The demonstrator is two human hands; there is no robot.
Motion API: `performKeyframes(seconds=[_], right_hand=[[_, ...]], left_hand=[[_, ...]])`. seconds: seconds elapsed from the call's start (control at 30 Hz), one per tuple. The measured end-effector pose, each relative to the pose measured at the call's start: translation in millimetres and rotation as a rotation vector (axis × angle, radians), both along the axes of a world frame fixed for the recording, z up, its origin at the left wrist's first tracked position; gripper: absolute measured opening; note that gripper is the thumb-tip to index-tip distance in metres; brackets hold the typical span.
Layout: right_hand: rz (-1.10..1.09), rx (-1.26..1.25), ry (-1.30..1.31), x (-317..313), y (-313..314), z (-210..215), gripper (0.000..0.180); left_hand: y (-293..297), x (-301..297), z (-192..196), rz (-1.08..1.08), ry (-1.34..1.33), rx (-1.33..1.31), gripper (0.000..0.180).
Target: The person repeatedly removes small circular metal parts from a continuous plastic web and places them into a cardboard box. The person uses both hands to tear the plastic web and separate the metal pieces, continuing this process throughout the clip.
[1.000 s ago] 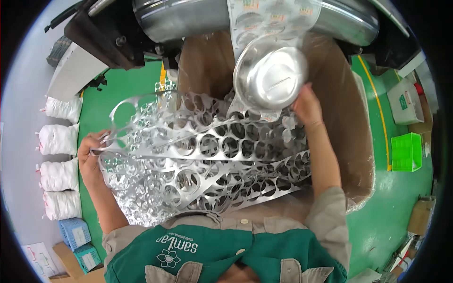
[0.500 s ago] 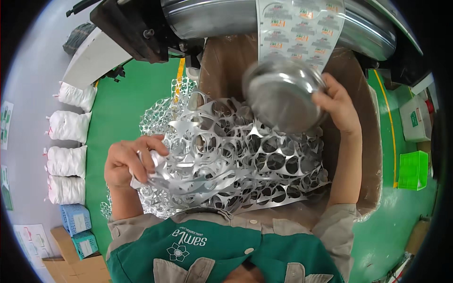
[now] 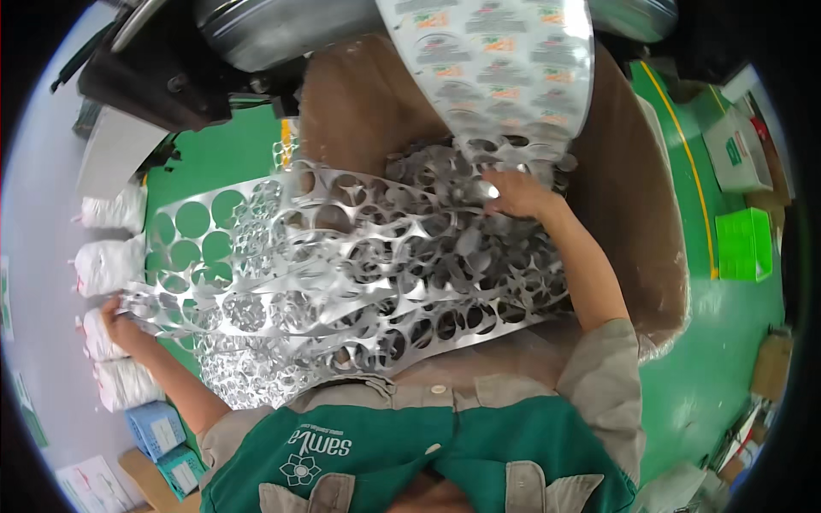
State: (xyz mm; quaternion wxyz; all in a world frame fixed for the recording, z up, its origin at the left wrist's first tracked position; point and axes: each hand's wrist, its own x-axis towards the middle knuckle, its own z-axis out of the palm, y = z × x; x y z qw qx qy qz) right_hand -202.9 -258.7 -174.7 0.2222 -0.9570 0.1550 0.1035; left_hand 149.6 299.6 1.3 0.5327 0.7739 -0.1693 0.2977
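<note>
My left hand [image 3: 122,327], stretched far out to the left, is closed on the gathered end of a silver perforated foil sheet [image 3: 192,221]. The sheet, punched with rows of round holes, spans from this hand across the big brown-lined box. My right hand [image 3: 518,195] reaches down into the box with its fingers curled at a small shiny metallic edge. What that edge belongs to is hidden. Loose round foil pieces [image 3: 466,248] lie in the box beneath and beside the right hand. Just above it hangs a printed foil web [image 3: 505,77]. The metal bowl cannot be made out.
A metal roller [image 3: 265,30] and black machine frame [image 3: 145,81] stand above the box [image 3: 633,222]. More punched scrap [image 3: 248,363] is heaped to the left. White sacks [image 3: 111,265] and a blue basket [image 3: 154,427] line the left; a green crate [image 3: 744,244] stands at right.
My left hand has moved outward to the left, stretching the foil sheet. My right hand, which held a metal bowl up over the box, has come down left into it. The bowl no longer shows.
</note>
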Motion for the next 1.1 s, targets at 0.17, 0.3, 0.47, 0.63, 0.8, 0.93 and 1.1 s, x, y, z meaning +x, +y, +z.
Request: performKeyframes(seconds=[0.17,0.3,0.47,0.63,0.8,0.93,1.1], right_hand=[[-0.182,0.734,-0.54,3.3,0.9,135.1,0.049],[-0.002,1.851,-0.801,-6.8,6.8,102.1,0.042],[-0.279,-0.086,0.119,-41.3,-42.2,-105.1,0.059],[-0.267,-0.106,0.31,-64.4,-25.4,-80.2,0.057],[-0.244,-0.019,0.192,-52.9,-67.0,-66.5,0.058],[-0.321,-0.168,0.099,-54.3,-67.2,-10.5,0.055],[-0.342,-0.276,0.065,-33.3,-41.6,78.8,0.04]], left_hand=[[37.3,12.1,-121.4,0.01,0.245,0.175,0.027],[23.3,10.8,-160.9,-0.043,0.398,0.072,0.026],[29.9,21.6,-172.3,-0.083,0.476,0.055,0.027],[0.8,-35.0,-93.2,-0.388,0.438,1.241,0.029],[-87.4,-51.0,55.5,-0.409,0.136,1.07,0.034],[-245.8,-131.4,73.4,-0.476,-0.548,0.955,0.026],[-343.3,-138.9,-45.5,-0.922,-0.647,1.442,0.046]])
